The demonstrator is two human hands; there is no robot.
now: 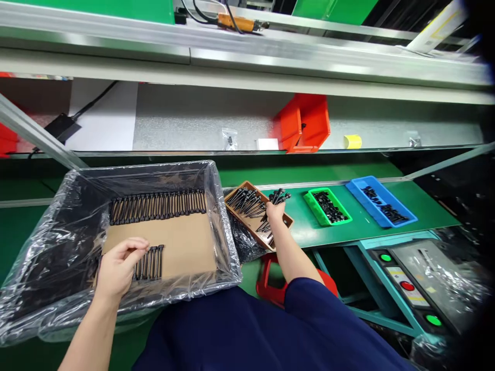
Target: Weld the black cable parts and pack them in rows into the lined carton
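1. Thin black sticks are laid side by side in a short row on brown card, inside the big bin lined with clear plastic.
2. A longer row of black sticks is lined up at the far side of the bin.
3. The left hand is held inside the bin, at the left end of the short row. Its thumb and finger are brought close together; whether a stick is pinched there cannot be told.
4. The right hand is held to the right of the bin, closed around a bunch of black sticks.
5. Under that hand, just right of the bin, more black sticks are kept in a brown tray, which is set at a slant.
6. Farther right of the bin, small black parts are held in a green tray, and others in a blue tray.
7. Beyond the bin, a red box is set on a shelf.
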